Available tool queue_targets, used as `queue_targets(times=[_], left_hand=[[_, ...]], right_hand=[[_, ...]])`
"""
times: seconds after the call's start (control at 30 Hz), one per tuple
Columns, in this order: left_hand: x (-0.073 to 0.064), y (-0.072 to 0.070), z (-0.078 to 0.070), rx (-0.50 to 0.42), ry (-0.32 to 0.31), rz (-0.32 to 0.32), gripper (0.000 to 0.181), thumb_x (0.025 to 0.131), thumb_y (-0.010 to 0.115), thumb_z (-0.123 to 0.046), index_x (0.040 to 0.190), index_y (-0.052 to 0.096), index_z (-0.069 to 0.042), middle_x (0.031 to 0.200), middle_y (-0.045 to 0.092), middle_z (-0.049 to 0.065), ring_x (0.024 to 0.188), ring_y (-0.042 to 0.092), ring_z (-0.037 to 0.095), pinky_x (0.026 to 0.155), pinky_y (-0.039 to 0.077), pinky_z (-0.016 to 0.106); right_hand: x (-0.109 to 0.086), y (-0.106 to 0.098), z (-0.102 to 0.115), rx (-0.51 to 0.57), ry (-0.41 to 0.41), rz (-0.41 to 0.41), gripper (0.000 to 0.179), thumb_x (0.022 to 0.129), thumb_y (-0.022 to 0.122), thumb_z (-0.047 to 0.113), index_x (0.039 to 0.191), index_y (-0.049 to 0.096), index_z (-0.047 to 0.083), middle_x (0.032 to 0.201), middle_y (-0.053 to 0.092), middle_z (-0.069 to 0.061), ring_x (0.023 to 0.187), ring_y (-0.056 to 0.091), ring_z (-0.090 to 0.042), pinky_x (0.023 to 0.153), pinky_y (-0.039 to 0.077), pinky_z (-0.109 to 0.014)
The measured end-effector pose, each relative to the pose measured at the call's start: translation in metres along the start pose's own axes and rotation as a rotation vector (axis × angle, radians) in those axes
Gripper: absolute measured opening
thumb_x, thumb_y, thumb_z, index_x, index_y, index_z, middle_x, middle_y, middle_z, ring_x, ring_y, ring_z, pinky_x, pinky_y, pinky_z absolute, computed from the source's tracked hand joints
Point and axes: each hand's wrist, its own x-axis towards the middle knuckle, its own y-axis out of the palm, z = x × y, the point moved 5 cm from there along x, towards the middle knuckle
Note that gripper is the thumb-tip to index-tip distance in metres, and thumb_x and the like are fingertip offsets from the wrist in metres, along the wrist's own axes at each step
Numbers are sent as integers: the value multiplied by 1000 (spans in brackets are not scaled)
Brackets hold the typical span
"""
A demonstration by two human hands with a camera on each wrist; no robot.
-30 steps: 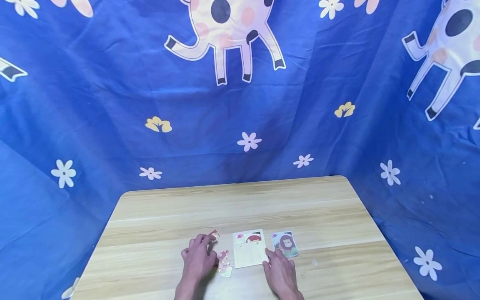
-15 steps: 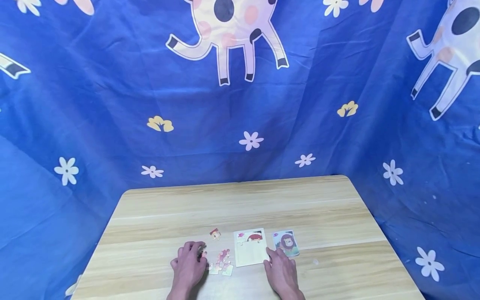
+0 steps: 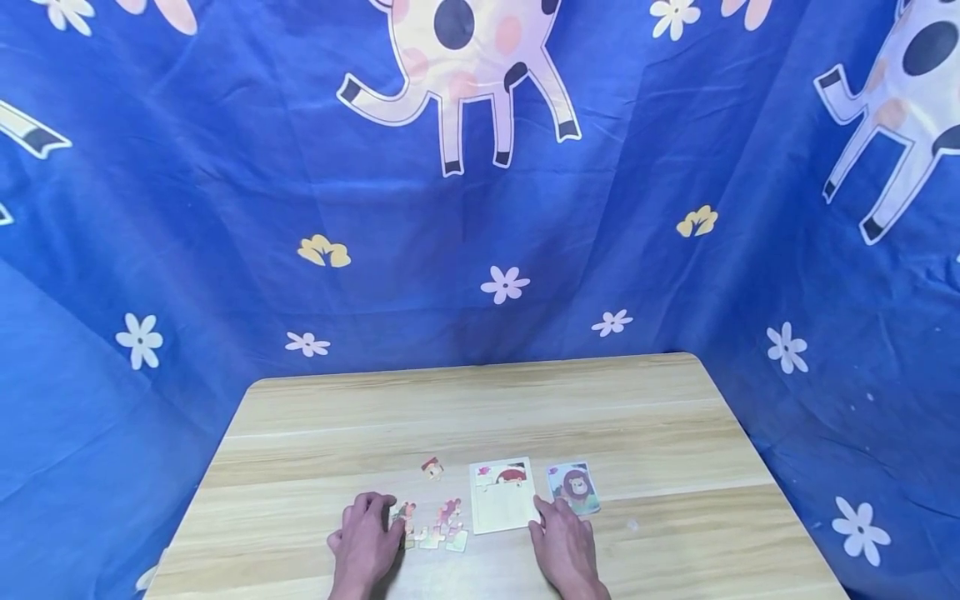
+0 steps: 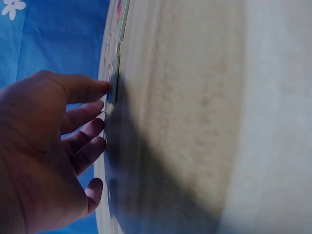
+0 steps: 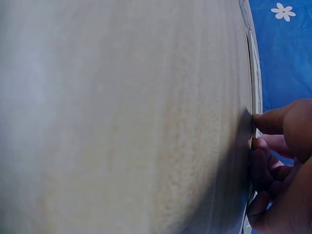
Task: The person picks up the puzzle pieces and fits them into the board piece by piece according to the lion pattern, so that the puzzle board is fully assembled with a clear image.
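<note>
Left of the puzzle board (image 3: 501,510), several loose jigsaw pieces (image 3: 450,510) lie flat on the table. My left hand (image 3: 365,537) is at the left end of these pieces. Its thumb (image 4: 100,89) touches the edge of a piece (image 4: 115,80) in the left wrist view, the other fingers loosely bent near the tabletop. The white board has picture pieces fitted along its top; its lower part is blank. At the board's right edge, my right hand (image 3: 564,546) rests with thumb and index fingertips against it. In the right wrist view its other fingers (image 5: 261,170) are bent below the thumb.
A lion picture card (image 3: 576,490) lies just right of the board, beyond the right hand. One piece with a red top (image 3: 431,468) sits apart, above the others. The wooden table (image 3: 337,417) meets a blue patterned curtain (image 3: 420,217) at its far edge.
My left hand has moved left and toward me from the red-topped piece, uncovering pieces on the left. The right hand has stayed at the board's edge.
</note>
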Motion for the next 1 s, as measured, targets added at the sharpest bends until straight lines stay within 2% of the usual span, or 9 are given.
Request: queue_targets(times=[0.27,0.37,0.5,0.67,0.87,1.0], left_hand=[[2,0,0,-8,13,-35,31,84,69,-25,112,63,-12,126,55,12,113,46,31,83,31,54],[3,-1,0,-11,22,-36,29,84,69,-21,111,62,-15,113,62,7,106,50,27,81,30,51],[5,0,2,-61,9,-25,24,86,66,-16,110,63,-16,97,64,-1,101,53,25,84,26,51],[9,-1,2,-143,-6,-23,18,90,61,-16,108,63,-16,94,66,-2,106,55,29,86,22,53],[7,-6,-10,-224,20,-41,17,91,62,-15,107,64,-13,85,64,-3,99,57,27,86,23,54],[5,-5,-22,-247,49,-54,16,90,62,-14,106,65,-13,82,62,-4,95,57,23,88,24,56]], right_hand=[[0,-1,0,1,-2,-17,37,77,76,23,113,72,17,69,45,15,58,40,0,59,30,-25],[1,-1,0,4,-1,-12,37,77,76,23,113,72,16,69,44,15,57,39,1,59,29,-25],[0,0,0,6,2,2,37,78,76,23,114,71,16,69,44,15,57,38,1,59,29,-25],[1,-1,0,6,1,6,38,78,76,23,114,71,15,69,44,14,57,38,0,59,29,-25],[1,0,-1,5,0,0,38,77,77,22,114,71,15,69,43,14,57,38,0,59,30,-26],[1,1,-1,3,-1,-9,38,77,77,23,113,72,15,69,44,15,58,38,0,59,30,-25]])
